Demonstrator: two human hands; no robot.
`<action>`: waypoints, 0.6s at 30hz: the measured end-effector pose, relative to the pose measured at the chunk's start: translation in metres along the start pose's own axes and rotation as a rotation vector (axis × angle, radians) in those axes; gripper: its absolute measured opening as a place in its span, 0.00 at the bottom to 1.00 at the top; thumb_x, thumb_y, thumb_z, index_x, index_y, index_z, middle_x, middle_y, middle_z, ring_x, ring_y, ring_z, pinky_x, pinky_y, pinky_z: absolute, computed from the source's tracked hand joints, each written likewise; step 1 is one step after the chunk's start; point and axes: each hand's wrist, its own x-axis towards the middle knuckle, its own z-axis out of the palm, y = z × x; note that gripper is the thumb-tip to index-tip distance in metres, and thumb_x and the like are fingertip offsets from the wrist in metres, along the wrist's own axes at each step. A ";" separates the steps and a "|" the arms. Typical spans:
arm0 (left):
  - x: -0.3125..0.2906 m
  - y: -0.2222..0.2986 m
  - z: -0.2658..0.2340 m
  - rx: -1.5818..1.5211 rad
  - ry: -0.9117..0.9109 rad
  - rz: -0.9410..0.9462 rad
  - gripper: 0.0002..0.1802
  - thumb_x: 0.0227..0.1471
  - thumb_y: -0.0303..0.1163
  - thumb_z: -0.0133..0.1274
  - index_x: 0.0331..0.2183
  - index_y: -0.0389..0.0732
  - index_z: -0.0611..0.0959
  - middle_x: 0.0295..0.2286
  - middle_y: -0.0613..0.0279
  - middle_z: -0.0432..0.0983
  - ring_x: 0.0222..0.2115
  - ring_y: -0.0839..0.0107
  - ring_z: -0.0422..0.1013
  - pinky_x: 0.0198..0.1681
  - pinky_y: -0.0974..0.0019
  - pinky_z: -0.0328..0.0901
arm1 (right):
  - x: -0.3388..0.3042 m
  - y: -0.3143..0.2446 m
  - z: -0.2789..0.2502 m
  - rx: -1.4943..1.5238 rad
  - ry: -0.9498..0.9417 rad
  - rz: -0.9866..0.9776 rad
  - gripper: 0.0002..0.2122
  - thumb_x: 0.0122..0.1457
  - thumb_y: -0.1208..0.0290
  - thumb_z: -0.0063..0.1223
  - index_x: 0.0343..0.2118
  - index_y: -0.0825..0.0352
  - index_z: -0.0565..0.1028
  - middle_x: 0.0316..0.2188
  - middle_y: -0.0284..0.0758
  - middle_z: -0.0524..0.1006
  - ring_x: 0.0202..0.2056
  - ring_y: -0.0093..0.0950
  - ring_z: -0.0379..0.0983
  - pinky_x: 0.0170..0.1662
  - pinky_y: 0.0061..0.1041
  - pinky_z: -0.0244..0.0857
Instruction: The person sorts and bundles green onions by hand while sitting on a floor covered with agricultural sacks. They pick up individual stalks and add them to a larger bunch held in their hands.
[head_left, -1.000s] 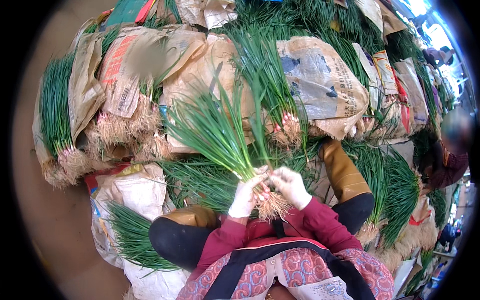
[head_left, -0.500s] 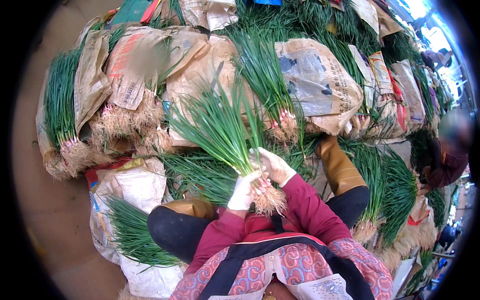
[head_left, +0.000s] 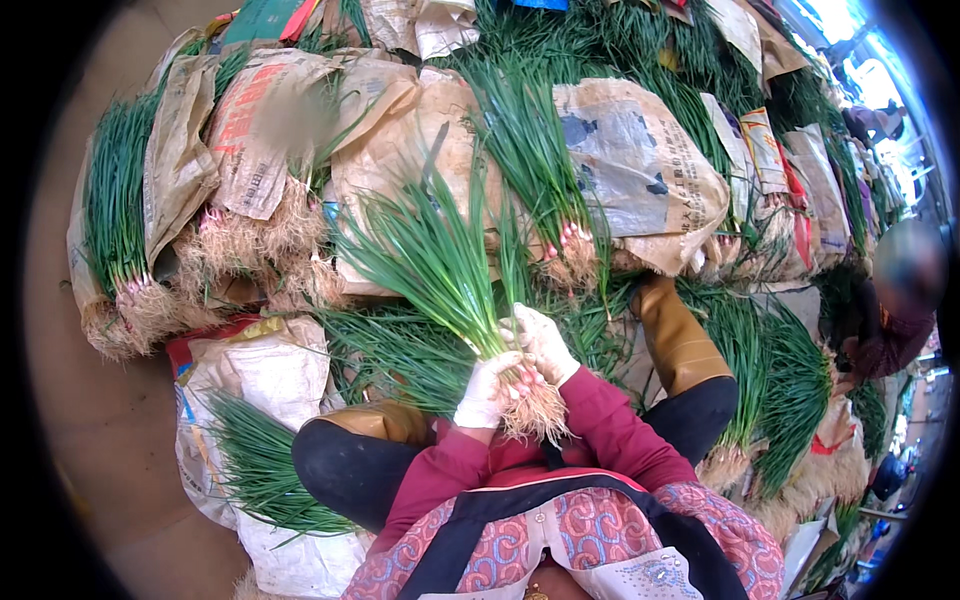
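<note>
A bunch of spring onions [head_left: 440, 265] stands tilted before me, its green leaves fanning away and its pinkish bulbs and pale roots pointing toward my lap. White-gloved, my left hand [head_left: 486, 392] is wrapped round the stalks just above the bulbs. My right hand [head_left: 543, 342], gloved too, is closed on stalks at the bunch's right side, where a thin group of leaves stands slightly apart. Its fingertips are partly hidden by the stalks. Loose spring onions [head_left: 385, 350] lie on the ground beyond my left hand.
Sacks [head_left: 650, 170] cover rows of bundled spring onions across the far side. White sacking [head_left: 285, 365] with another pile of spring onions [head_left: 265, 465] lies at my left. More bundles [head_left: 790, 390] lie at my right, beside another person [head_left: 895, 320]. My boots [head_left: 680, 330] flank the work area.
The bunch has become more upright, its roots swinging slightly left. My right hand has shifted a little downward, and a thin group of leaves now stands more apart on the right.
</note>
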 end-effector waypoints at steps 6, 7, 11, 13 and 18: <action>0.004 -0.009 0.001 -0.088 -0.101 0.080 0.17 0.44 0.18 0.49 0.37 0.45 0.68 0.34 0.57 0.70 0.29 0.61 0.73 0.26 0.56 0.72 | 0.031 0.005 -0.040 -1.625 0.241 -0.924 0.14 0.61 0.64 0.37 0.26 0.68 0.72 0.21 0.41 0.74 0.24 0.36 0.72 0.28 0.30 0.66; 0.002 -0.009 0.002 -0.101 -0.137 0.066 0.17 0.44 0.18 0.50 0.37 0.45 0.68 0.34 0.59 0.69 0.32 0.63 0.72 0.27 0.53 0.73 | 0.034 -0.002 -0.043 -1.392 0.369 -0.687 0.16 0.60 0.63 0.35 0.26 0.69 0.73 0.26 0.44 0.75 0.31 0.43 0.72 0.37 0.36 0.66; -0.001 0.000 0.019 -0.070 -0.136 0.160 0.18 0.45 0.21 0.51 0.40 0.45 0.70 0.33 0.60 0.70 0.32 0.64 0.73 0.27 0.56 0.73 | 0.050 -0.013 -0.079 -1.563 0.124 -0.105 0.20 0.58 0.55 0.37 0.38 0.67 0.75 0.38 0.46 0.75 0.42 0.41 0.71 0.47 0.35 0.62; 0.002 0.007 -0.002 -0.029 -0.054 0.068 0.20 0.46 0.23 0.52 0.43 0.44 0.70 0.32 0.61 0.71 0.33 0.64 0.73 0.26 0.58 0.73 | 0.040 -0.044 -0.048 -1.755 -0.112 0.116 0.24 0.56 0.48 0.38 0.41 0.65 0.74 0.41 0.45 0.74 0.46 0.39 0.69 0.49 0.34 0.62; 0.001 0.012 0.010 -0.125 -0.173 0.048 0.25 0.47 0.27 0.55 0.48 0.42 0.69 0.30 0.66 0.71 0.30 0.67 0.72 0.30 0.60 0.72 | 0.091 -0.105 -0.055 -1.211 0.476 -0.532 0.14 0.56 0.64 0.47 0.43 0.64 0.73 0.33 0.43 0.77 0.36 0.36 0.74 0.41 0.30 0.67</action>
